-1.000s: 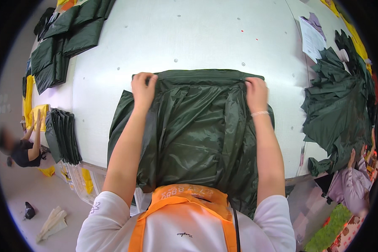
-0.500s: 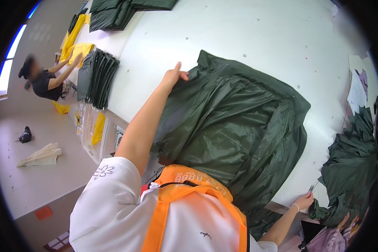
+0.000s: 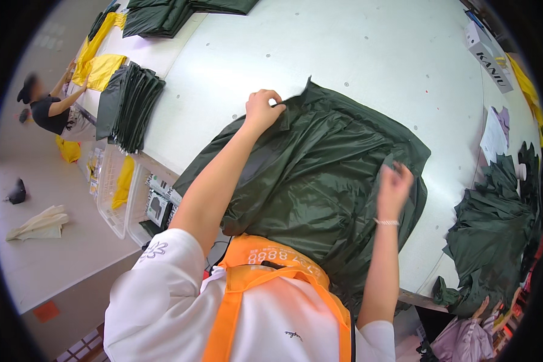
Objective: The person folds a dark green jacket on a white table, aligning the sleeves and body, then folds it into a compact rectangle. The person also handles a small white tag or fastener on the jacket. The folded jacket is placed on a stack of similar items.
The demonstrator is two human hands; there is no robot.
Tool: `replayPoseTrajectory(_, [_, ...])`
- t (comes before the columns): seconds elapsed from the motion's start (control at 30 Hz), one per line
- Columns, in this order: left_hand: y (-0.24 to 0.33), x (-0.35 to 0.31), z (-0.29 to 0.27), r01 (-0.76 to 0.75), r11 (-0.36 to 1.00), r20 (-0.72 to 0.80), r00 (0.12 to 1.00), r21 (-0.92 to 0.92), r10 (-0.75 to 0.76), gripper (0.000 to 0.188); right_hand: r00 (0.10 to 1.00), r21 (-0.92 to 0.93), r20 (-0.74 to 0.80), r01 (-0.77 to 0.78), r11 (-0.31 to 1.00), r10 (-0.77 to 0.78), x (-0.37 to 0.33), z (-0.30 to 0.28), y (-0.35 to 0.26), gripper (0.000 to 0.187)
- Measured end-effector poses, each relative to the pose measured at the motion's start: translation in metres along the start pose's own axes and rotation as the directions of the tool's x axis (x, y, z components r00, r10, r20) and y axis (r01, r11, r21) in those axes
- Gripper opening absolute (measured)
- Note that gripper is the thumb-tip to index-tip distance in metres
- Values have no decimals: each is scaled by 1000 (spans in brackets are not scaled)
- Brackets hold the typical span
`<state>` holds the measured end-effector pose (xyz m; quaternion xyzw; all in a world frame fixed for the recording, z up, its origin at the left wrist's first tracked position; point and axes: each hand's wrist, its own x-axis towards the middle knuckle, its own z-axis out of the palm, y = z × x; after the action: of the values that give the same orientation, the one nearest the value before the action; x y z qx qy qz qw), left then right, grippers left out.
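Observation:
A dark green, shiny garment [image 3: 320, 181] lies crumpled on the white table, its near part hanging over the edge against my orange apron [image 3: 265, 259]. My left hand [image 3: 263, 113] is at its far left edge, thumb and forefinger pinched on the cloth there. Over the right part of the garment is my right hand [image 3: 394, 192], its fingers curled and smeared by motion. A greyish blur shows at those fingertips, too unclear to name.
Folded dark green pieces [image 3: 133, 99] are stacked at the left, near a co-worker [image 3: 48, 108] handling yellow cloth [image 3: 105, 71]. White baskets [image 3: 117, 187] stand below the table's left edge. More dark green cloth [image 3: 492, 229] heaps at the right, and a white box [image 3: 489, 60] lies far right.
My right hand, with a small metal snipping tool in it before, has come from the table's right edge over the garment. My left hand has moved slightly right and closed on the cloth.

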<state>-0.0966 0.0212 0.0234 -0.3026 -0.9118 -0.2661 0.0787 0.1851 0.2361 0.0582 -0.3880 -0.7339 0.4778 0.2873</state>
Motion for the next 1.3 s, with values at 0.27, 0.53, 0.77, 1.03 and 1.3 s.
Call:
replayPoseTrajectory(0.27, [68,-10,-101,584,316,494,807,-747,-323,29,879,292,345,232,928,-328,7,125,-136,21])
replayPoseTrajectory(0.53, [84,-23,-122,547,145,510,829,-825,-228,26,869,290,342,264,920,-357,5,128,-159,17])
replayPoseTrajectory(0.77, [90,-23,-123,593,-173,616,739,-787,-273,24,923,236,204,278,931,-327,-2,137,-154,8])
replayPoseTrajectory(1.03, [86,-20,-121,572,-327,653,713,-752,-254,22,896,228,266,300,926,-356,-8,126,-133,25])
replayPoseTrajectory(1.3, [90,-20,-127,585,-290,650,719,-758,-247,21,844,58,274,465,884,-462,-9,131,-139,22])
